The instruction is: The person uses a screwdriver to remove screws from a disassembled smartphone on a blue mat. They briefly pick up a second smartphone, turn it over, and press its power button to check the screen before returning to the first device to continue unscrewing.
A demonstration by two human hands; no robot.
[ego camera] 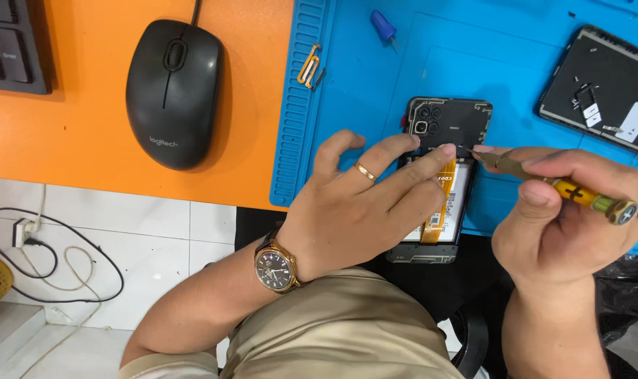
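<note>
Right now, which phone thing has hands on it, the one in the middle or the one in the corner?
The middle one: the opened phone under the left hand, with the right hand's screwdriver at it. The dark back cover lies untouched at the mat's far right.

An orange desk (87, 140) carries a black computer mouse (175, 91) at 11 o'clock, a keyboard corner (10, 42) at far 10, and a blue ribbed work mat (375, 84) spreading from 12 to 3 o'clock.
</note>
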